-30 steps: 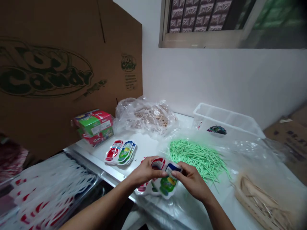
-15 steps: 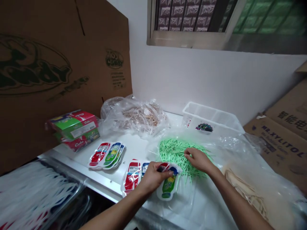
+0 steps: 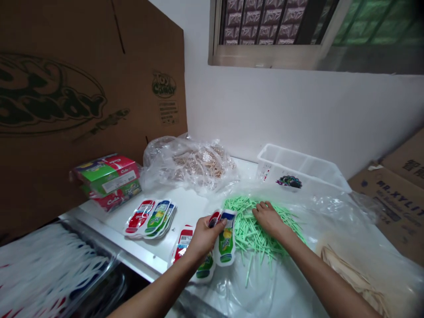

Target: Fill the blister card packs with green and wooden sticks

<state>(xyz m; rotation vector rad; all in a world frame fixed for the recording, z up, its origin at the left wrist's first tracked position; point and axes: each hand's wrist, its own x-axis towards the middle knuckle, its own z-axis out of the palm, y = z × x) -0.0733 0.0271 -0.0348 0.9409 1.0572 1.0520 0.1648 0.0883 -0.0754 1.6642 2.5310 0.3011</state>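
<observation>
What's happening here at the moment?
A person's left hand holds a bottle-shaped packet by its upper part. The right hand is on the pile of green sticks; whether it grips any isn't clear. A stack of similar packets lies on the table, in front of a plastic bag of brown sticks.

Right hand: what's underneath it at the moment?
Under the right hand is a loose pile of green sticks, visible all around it. The hand covers the sticks directly beneath, so whether the fingers grip any can't be seen.
</observation>
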